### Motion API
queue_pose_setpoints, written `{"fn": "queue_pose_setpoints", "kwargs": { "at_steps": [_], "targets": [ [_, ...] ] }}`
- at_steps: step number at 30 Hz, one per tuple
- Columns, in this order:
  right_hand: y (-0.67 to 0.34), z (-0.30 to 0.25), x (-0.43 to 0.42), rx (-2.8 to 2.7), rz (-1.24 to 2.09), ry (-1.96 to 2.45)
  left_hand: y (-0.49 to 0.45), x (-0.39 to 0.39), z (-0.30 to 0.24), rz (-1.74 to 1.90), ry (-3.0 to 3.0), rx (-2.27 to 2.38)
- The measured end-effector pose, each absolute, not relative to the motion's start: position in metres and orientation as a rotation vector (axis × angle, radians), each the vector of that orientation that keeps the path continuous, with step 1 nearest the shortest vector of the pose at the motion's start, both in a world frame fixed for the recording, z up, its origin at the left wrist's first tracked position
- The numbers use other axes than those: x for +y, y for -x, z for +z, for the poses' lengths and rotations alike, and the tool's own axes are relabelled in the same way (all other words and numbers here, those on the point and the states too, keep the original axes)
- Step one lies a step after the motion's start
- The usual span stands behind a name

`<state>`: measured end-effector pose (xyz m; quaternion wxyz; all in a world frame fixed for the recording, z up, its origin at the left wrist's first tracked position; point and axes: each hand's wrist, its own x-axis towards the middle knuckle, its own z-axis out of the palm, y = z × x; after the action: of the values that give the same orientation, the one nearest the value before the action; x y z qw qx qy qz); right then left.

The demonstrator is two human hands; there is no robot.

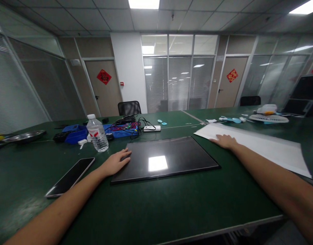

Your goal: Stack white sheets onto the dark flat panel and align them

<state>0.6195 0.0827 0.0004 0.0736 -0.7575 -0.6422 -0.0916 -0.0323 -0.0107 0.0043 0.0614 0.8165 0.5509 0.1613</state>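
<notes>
On the green table [171, 211], left hand [116, 162] touches panel [176, 154], right hand [224, 141] paper [268, 148]

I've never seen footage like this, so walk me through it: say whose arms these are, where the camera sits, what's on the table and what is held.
No machine here: these are a person's two bare arms, filmed by one camera worn on the head, looking forward and down. The left hand rests on the left edge of a dark glossy panel lying flat on the green table. The right hand lies flat on a white sheet. Neither grips anything. Nearby are a phone and a water bottle.
</notes>
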Motion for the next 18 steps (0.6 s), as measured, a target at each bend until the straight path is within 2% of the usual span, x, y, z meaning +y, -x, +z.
{"fn": "queue_pose_setpoints", "kwargs": {
  "at_steps": [3,18],
  "targets": [
    [-0.635,-0.013,0.088,-1.934,-0.172,2.299,0.03,-0.011,0.005,0.473,-2.467,1.671],
    [-0.584,0.01,0.058,-1.845,-0.434,2.138,0.029,-0.012,0.004,0.449,-2.47,1.688]
  ]
}}
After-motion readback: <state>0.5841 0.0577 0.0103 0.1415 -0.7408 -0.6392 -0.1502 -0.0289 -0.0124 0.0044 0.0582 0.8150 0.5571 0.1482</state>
